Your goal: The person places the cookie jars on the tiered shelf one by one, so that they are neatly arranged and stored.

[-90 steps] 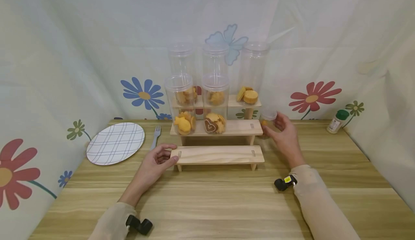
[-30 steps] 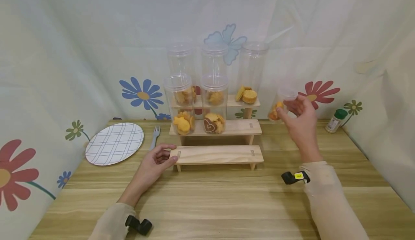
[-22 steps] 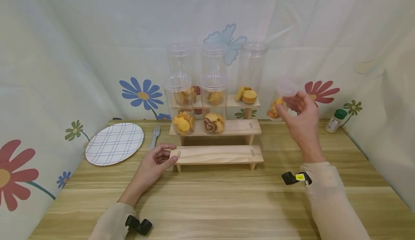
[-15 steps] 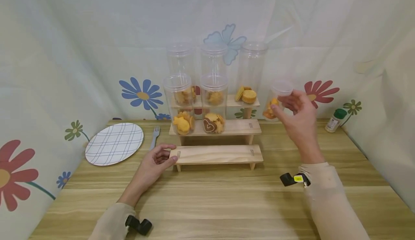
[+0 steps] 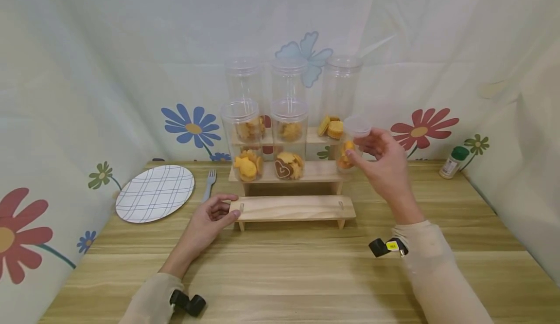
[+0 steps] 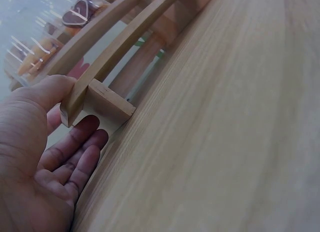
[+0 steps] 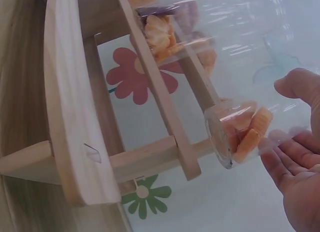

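Note:
My right hand holds a small clear jar with a pale lid and orange cookies inside, fingers and thumb around its sides. In the head view it overlaps the right end of the middle tier of a wooden stepped stand. In the right wrist view the jar is tilted, its base close to the tier ends. My left hand pinches the left end of the lowest tier. The left wrist view shows its thumb against that board, other fingers loosely bent below.
Two tall cookie jars, one a lidded jar, stand on the middle tier. Three more, including the round-cookie jar, stand on the top tier. A checked plate and fork lie left; a green-capped shaker stands right.
My right hand has lifted the small jar from beside the stand, swung it right, then brought it back left over the middle tier's right end. My left hand has stayed put.

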Demonstrator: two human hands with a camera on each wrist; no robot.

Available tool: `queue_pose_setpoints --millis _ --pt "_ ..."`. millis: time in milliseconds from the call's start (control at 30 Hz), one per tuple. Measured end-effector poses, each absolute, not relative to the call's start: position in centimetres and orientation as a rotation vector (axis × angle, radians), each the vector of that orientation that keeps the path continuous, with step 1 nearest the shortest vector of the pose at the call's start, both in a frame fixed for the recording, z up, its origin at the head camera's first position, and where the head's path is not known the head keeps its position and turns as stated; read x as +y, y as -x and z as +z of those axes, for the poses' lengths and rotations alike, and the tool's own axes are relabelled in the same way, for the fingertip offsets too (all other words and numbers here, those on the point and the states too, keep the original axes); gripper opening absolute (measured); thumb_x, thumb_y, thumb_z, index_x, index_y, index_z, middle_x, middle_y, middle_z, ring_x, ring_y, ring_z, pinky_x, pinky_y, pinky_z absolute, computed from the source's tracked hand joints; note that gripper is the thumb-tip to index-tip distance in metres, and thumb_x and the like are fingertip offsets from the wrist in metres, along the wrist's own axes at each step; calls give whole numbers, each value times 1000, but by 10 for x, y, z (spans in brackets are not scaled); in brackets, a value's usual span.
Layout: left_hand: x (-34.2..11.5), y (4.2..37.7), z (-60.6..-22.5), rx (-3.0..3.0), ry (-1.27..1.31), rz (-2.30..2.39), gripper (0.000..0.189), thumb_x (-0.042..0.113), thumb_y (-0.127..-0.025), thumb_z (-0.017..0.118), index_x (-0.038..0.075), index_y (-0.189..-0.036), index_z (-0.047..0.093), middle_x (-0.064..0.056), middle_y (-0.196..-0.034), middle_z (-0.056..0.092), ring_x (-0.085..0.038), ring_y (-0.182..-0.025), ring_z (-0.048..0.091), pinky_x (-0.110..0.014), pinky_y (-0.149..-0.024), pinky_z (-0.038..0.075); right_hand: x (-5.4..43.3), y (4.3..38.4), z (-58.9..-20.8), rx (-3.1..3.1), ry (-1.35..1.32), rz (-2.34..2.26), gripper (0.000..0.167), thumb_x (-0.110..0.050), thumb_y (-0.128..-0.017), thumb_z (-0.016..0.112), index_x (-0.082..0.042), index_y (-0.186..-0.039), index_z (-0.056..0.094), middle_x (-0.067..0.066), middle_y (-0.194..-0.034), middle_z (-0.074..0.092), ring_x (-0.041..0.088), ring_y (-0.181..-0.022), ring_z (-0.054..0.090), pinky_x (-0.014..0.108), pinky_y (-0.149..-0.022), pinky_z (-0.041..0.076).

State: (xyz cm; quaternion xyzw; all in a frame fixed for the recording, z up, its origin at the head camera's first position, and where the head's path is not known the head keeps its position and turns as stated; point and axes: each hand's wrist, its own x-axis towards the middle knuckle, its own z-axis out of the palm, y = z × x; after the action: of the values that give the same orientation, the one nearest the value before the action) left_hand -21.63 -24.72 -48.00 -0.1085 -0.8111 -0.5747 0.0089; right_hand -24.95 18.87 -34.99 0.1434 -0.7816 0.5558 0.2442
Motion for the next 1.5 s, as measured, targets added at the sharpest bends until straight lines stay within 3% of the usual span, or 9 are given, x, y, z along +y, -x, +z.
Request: queue_pose_setpoints --millis 600,933,1500 --pt "-247 216 -480 -2529 339 -1789 41 27 -106 82 15 -143 68 -13 -115 78 -23 -106 72 -25 -91 56 174 255 -365 -2165 -409 1608 58 -4 -94 90 5 -145 62 17 -134 72 25 -121 69 19 -103 56" --pt "-248 216 -478 -2526 345 -1798 42 26 -106 81 13 -144 68 -14 -116 78 -23 -106 72 -25 -91 56 174 260 -370 -2160 -414 1580 58 -9 -94 92 3 -143 63 17 -129 72 23 -119 68 20 -104 55" --pt "-247 217 -479 -2538 331 -1790 42 28 -106 82 15 -144 68 -13 -117 78 -25 -109 72 -25 -92 56 171 265 -380 -2199 -429 1472 63 -8 -94 92 1 -149 61 19 -129 70 30 -122 67 22 -105 55"
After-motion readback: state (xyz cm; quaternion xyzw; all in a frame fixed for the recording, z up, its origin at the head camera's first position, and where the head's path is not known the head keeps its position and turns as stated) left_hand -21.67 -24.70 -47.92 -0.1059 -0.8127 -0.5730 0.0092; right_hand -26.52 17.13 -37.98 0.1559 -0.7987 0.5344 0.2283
